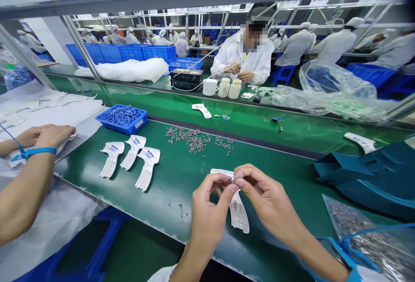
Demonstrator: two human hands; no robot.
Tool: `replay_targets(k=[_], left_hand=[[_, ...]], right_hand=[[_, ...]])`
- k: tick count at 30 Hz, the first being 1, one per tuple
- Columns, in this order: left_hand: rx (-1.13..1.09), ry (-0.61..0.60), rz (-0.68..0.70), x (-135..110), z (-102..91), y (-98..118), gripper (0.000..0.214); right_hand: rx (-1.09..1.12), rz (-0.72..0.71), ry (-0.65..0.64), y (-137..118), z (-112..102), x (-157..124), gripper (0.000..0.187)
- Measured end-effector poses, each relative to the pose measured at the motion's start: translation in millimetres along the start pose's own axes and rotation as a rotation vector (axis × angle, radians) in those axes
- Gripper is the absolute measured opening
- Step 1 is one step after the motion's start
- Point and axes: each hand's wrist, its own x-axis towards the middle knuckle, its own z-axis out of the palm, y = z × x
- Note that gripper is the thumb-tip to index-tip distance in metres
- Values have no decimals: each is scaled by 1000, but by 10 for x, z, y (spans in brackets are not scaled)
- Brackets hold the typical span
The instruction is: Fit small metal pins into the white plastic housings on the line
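1 tiny metal part [231,180] pinched between the left hand [209,215] and right hand [269,200]

We find no legible text. Blue print on three white plastic pieces [129,161] left of the left hand [207,215] is too small to read. So are the pale label [138,123] on the blue tray [110,120] beyond them and the marks on the white piece [239,213] between the left hand and right hand [269,195].
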Motion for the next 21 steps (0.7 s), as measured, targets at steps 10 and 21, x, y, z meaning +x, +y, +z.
replay_targets(k=[10, 21], left_hand=[[-187, -63, -73, -69, 59, -7, 27], [-400, -89, -162, -82, 131, -22, 26]], right_hand=[[-154, -271, 115, 53, 50, -43, 11], [-467, -657, 123, 181, -98, 50, 17]])
